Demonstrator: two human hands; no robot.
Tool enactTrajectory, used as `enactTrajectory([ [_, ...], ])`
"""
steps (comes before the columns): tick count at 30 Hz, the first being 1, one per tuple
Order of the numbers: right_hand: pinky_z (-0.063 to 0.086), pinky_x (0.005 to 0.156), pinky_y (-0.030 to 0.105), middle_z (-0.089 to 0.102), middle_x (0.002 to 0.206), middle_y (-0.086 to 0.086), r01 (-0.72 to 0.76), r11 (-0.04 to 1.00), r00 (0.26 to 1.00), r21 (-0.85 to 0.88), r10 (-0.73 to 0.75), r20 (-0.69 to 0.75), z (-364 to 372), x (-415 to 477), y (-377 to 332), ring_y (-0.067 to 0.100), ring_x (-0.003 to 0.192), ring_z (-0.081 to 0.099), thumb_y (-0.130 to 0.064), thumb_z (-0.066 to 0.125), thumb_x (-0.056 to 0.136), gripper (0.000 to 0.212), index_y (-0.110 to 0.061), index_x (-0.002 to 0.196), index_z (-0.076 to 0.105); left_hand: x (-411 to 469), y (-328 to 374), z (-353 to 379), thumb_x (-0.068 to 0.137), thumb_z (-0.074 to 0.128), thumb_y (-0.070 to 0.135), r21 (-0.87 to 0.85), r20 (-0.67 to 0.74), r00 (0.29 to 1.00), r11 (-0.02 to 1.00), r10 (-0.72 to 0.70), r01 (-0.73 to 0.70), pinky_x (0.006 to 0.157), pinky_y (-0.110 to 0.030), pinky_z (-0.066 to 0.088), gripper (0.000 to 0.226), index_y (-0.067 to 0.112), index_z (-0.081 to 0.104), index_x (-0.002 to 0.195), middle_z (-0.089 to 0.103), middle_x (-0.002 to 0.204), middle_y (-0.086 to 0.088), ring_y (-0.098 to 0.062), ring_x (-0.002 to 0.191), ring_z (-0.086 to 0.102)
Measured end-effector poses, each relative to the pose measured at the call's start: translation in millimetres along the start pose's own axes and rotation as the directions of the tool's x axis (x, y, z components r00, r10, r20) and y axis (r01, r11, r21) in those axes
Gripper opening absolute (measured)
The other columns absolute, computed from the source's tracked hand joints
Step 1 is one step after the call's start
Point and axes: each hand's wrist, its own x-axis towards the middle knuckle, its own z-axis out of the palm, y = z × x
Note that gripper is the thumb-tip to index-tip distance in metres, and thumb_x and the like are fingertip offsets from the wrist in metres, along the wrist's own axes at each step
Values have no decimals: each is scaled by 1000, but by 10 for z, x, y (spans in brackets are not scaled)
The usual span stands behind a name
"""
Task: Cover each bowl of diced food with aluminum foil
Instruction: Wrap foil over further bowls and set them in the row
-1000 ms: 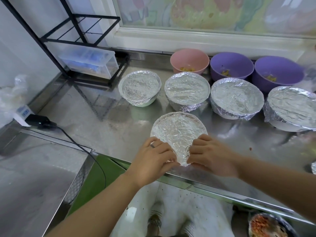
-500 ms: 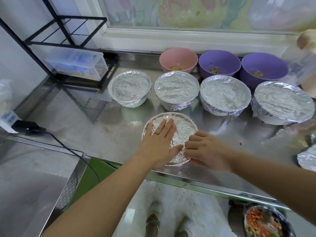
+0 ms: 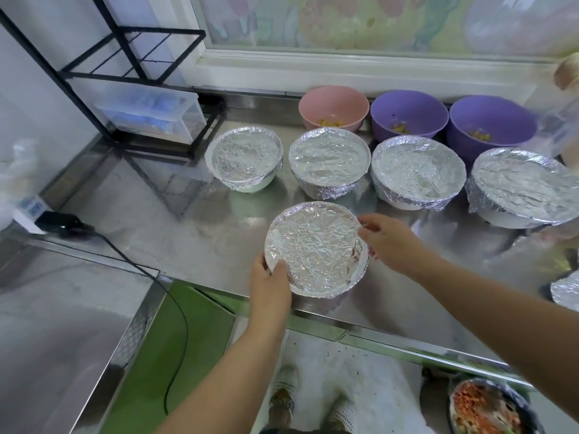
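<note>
at the front edge of the steel surface (image 3: 194,236): front bowl (image 3: 315,250), upright, foil drawn over its rim. left hand (image 3: 269,285): forearm reaching up from below, thumb on the near-left rim, fingers wrapped under the side, gripping. right hand (image 3: 390,242): arm entering from the right, fingers curled at the right rim, apparently pinching the foil edge. behind: row of four covered bowls (image 3: 329,161); further back, pink bowl (image 3: 333,103) and purple bowls (image 3: 409,109), uncovered.
</note>
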Motion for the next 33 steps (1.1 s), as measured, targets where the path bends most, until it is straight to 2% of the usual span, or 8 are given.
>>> enactTrajectory([
  [6,55,87,41,70,96,-4,18,999,1000,-43,-19,-22,-41,-67,-155,10,73,60,-13,58,97,25,-19,120,66,-57,79,45,99,53,14,-126,-12,995,987,-103,101,97,-49,55,15,29,52,101,67,107,1,-22,101,67],
  [11,52,67,27,69,89,-10,107,991,991,85,-100,-84,-356,7,-694,-1,53,61,-12,60,96,22,-27,111,62,39,510,-58,98,54,13,-214,28,997,975,68,-61,93,-47,57,22,30,59,110,72,101,1,-21,96,69],
  [15,51,63,26,71,84,-6,189,972,971,136,-165,-170,-548,395,-1232,7,54,62,-5,57,95,27,-26,110,65,478,1209,-132,99,52,15,-227,61,981,960,184,-165,73,-32,54,20,33,58,108,67,85,11,-13,82,64],
  [18,55,62,23,69,80,-6,214,966,960,146,-180,-214,-629,808,-1617,9,58,63,1,54,95,30,-24,107,66,931,1747,-175,99,53,20,-144,81,967,963,243,-229,83,-36,56,24,30,57,121,67,96,11,-11,89,65],
  [22,62,79,44,73,85,-9,133,971,967,196,-84,-241,-600,1500,-1978,20,74,72,-4,56,95,33,-36,91,65,1643,2313,-181,97,54,23,-74,112,962,967,250,-243,96,-46,55,34,29,52,131,65,102,4,-17,94,63],
  [25,58,83,56,75,94,8,80,978,974,192,-36,-224,-517,1991,-2120,35,86,73,-1,55,93,28,-26,87,66,2173,2552,-141,96,52,20,-56,140,960,970,243,-238,98,-51,55,38,31,49,132,63,95,4,-21,94,64],
  [29,57,89,54,69,110,26,-63,966,980,252,107,-167,-353,2503,-2202,38,95,70,2,54,93,24,1,114,66,2775,2662,-75,93,46,11,48,156,968,978,196,-205,96,-50,56,54,26,42,145,61,100,3,-22,95,65],
  [33,58,86,43,63,124,28,-177,883,974,434,221,-52,-123,2879,-2137,27,88,64,-5,57,92,34,3,125,60,3231,2630,4,87,42,-1,75,185,977,990,104,-120,94,-46,57,52,27,47,130,60,102,3,-17,90,61],
])
